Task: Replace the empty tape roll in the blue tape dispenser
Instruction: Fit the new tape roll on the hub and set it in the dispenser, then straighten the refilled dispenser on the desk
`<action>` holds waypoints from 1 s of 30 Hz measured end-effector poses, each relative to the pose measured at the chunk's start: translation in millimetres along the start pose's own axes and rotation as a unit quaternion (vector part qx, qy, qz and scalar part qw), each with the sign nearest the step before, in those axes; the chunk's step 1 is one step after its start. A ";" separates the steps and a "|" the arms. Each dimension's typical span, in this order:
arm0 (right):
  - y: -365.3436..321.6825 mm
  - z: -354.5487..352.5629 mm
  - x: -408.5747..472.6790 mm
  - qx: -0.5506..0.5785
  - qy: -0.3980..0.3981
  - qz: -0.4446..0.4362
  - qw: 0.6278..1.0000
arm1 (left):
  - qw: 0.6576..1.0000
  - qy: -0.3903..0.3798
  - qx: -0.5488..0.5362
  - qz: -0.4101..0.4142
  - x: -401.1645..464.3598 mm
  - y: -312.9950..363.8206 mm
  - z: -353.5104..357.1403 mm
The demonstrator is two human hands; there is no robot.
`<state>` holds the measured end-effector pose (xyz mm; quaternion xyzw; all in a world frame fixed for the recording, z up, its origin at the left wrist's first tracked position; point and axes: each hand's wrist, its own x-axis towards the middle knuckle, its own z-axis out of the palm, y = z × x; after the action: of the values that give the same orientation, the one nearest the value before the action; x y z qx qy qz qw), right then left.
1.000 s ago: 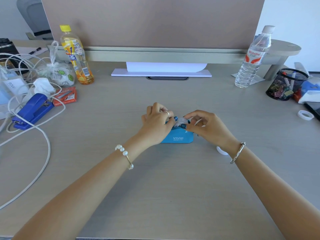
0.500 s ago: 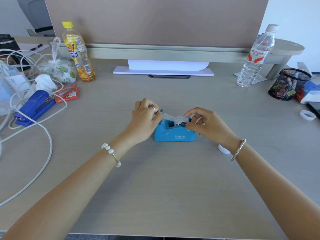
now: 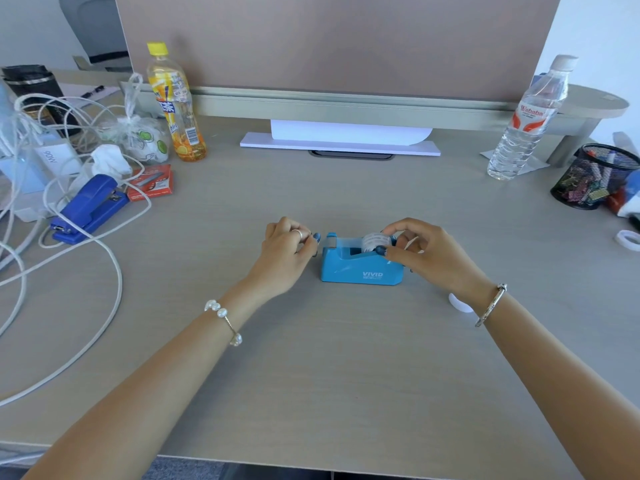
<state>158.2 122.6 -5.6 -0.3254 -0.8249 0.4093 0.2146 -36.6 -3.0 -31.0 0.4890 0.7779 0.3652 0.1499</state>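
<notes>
The blue tape dispenser (image 3: pixel 360 268) stands mid-desk with a clear tape roll (image 3: pixel 375 241) seated in its cradle. My right hand (image 3: pixel 433 256) grips that roll from the right, thumb and fingers around it. A clear strip runs from the roll to the cutter (image 3: pixel 330 239) at the dispenser's left end. My left hand (image 3: pixel 285 252) is just left of the cutter, thumb and forefinger pinched together at the strip's end. A small white round piece (image 3: pixel 459 303) lies on the desk, partly hidden under my right wrist.
A blue stapler (image 3: pixel 88 207), a red staple box (image 3: pixel 150 183) and white cables (image 3: pixel 69 271) crowd the left. An orange drink bottle (image 3: pixel 175 105) stands back left, a water bottle (image 3: pixel 526 123) and a mesh cup (image 3: pixel 595 176) back right. Another tape roll (image 3: pixel 628 239) lies far right.
My left hand moved left off the roll, drawing the tape strip out to the cutter and uncovering the dispenser. My right hand stayed on the roll.
</notes>
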 end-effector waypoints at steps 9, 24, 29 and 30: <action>4.5 3.0 -2.4 0.018 0.009 0.001 1.000 | 1.000 -0.006 -0.003 -0.015 -2.3 0.5 13.2; 15.6 2.3 -2.6 0.010 0.024 -0.022 0.999 | 0.998 -0.057 -0.013 0.033 -10.9 1.0 0.1; 25.5 0.6 -3.9 0.034 -0.065 -0.008 0.997 | 0.984 -0.170 -0.033 0.032 -8.1 1.5 -11.7; 26.2 1.3 -3.0 0.034 -0.072 -0.011 0.997 | 0.985 -0.168 -0.017 0.041 -6.8 2.7 -10.8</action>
<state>169.0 131.6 -27.9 -0.2785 -0.8273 0.4571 0.1704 -37.9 -12.8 -22.5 0.5719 0.7148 0.2967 0.2719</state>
